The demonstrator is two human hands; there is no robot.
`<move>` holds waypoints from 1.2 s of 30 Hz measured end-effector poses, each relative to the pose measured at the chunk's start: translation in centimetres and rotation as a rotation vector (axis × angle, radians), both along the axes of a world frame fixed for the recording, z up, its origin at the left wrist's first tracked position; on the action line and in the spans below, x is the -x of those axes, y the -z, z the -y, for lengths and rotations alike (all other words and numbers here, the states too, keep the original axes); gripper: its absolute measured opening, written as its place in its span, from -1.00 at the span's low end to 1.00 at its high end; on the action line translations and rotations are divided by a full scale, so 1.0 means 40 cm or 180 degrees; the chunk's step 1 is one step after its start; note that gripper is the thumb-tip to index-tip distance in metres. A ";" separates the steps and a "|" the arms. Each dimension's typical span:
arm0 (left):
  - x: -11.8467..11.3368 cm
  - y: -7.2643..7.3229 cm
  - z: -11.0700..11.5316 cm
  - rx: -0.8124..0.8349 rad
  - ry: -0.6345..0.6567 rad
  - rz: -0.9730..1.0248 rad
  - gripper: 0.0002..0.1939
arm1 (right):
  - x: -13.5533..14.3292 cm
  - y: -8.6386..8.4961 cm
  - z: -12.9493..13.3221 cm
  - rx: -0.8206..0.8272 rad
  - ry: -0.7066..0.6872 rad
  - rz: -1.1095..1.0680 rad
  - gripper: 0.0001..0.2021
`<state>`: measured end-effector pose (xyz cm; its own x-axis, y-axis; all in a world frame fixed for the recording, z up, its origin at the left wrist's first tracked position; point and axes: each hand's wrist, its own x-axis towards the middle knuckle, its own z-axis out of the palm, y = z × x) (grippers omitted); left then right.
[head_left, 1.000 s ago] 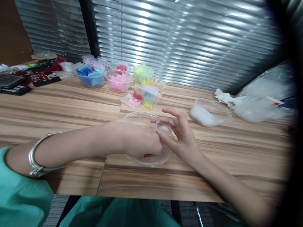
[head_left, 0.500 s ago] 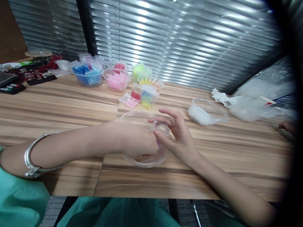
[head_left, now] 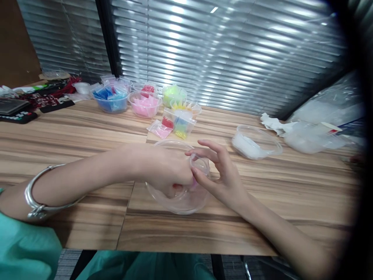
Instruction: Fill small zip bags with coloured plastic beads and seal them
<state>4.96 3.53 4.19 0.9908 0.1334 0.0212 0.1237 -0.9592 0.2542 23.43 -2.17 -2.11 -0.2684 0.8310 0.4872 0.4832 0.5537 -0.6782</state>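
Note:
A large round clear plastic bowl (head_left: 180,208) sits on the table in front of me. My left hand (head_left: 171,169) reaches down into it from the left, fingers curled. What those fingers hold, if anything, is hidden; a bit of pinkish purple shows beside them. My right hand (head_left: 220,169) grips a small clear plastic cup (head_left: 201,163) by its rim, thumb on the near side and fingers on the far side. The cup is held over the right part of the bowl, close against my left hand.
Behind the bowl lie a pink packet (head_left: 160,129) and a clear bag with red, blue and yellow contents (head_left: 181,126). Further back stand tubs of blue packets (head_left: 110,99), pink packets (head_left: 145,105) and green ones (head_left: 174,94). A white-filled container (head_left: 250,146) is at right.
My left hand has shifted slightly within the bowl, its curled fingers now showing more. My right hand keeps its grip on the cup. The whole view has moved a little.

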 end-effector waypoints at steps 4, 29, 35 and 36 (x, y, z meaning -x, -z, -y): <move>0.024 -0.067 -0.032 0.0570 0.0028 -0.0672 -0.84 | 0.000 0.003 -0.003 -0.0030 0.0025 -0.0094 -0.47; -0.002 -0.064 -0.020 0.0535 -0.0459 0.0122 -0.81 | -0.005 0.024 -0.013 -0.0056 -0.0100 -0.0148 -0.36; 0.008 -0.062 -0.030 0.0445 -0.0420 -0.0157 -0.70 | -0.003 0.015 -0.010 -0.0121 -0.0214 -0.0117 -0.37; 0.012 -0.063 -0.034 0.0502 -0.0414 -0.0230 -0.71 | -0.002 0.013 -0.009 -0.0172 -0.0210 -0.0087 -0.37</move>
<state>4.49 4.87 6.70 0.9632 0.2563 -0.0806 0.2672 -0.8830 0.3858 23.50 -1.79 -2.63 -0.3077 0.7842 0.5389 0.4260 0.6200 -0.6589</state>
